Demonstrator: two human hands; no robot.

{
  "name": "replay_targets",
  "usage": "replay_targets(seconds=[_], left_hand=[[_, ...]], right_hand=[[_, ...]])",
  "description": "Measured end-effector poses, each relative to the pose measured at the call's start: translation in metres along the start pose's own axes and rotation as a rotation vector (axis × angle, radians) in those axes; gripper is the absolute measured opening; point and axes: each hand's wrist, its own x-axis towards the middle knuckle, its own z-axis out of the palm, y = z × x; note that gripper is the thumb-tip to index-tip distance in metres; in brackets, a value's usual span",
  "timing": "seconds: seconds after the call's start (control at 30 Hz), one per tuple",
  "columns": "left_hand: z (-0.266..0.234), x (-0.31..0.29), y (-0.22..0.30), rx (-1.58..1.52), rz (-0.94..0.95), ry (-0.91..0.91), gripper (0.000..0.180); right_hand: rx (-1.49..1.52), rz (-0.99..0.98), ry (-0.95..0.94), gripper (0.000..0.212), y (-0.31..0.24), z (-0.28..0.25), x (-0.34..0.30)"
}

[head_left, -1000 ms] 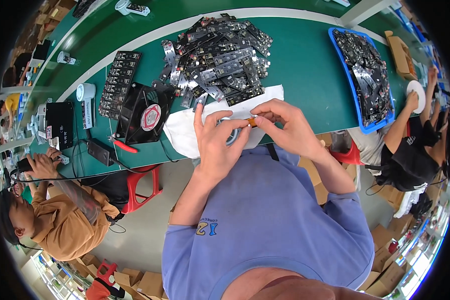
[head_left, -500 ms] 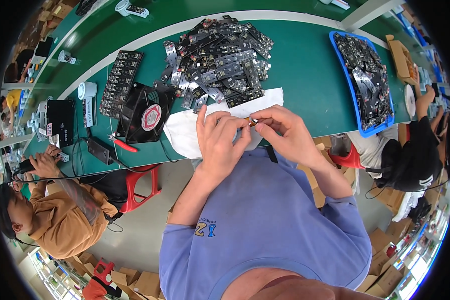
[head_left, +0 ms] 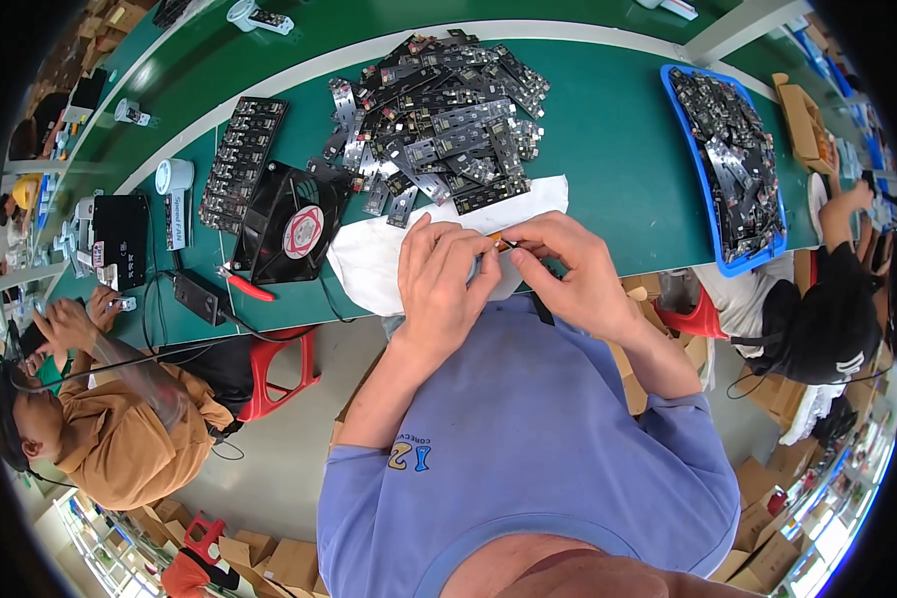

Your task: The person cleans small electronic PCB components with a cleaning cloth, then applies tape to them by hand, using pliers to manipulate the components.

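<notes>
Two hands pinch an orange part above a green bench, red stools alongside.

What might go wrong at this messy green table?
The tiny orange piece at the fingertips of the left hand and right hand might slip and drop. The loose heap of circuit boards might slide if bumped. The red-handled tool lies near the edge of the green table, so it might get knocked off.
</notes>
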Motion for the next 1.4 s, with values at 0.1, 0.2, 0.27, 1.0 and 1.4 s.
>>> replay_targets(seconds=[0.1, 0.2, 0.27, 1.0, 1.4], left_hand=[[0.000, 0.000, 0.000, -0.002, 0.004, 0.004, 0.021], [-0.001, 0.000, 0.000, -0.007, 0.011, 0.012, 0.021], [-0.001, 0.000, 0.000, -0.006, 0.014, 0.014, 0.020], [-0.002, 0.002, 0.002, -0.005, 0.020, -0.018, 0.020], [0.001, 0.000, 0.002, -0.016, 0.033, -0.005, 0.022]], right_hand=[[-0.029, -0.013, 0.013, 0.023, -0.002, 0.001, -0.001], [-0.025, -0.024, 0.029, 0.023, -0.002, 0.003, -0.002], [-0.032, -0.025, 0.028, 0.023, -0.002, 0.003, -0.002], [-0.496, -0.422, 0.108, 0.026, 0.008, 0.009, 0.010], [-0.450, -0.494, 0.003, 0.025, 0.012, 0.005, 0.013]])
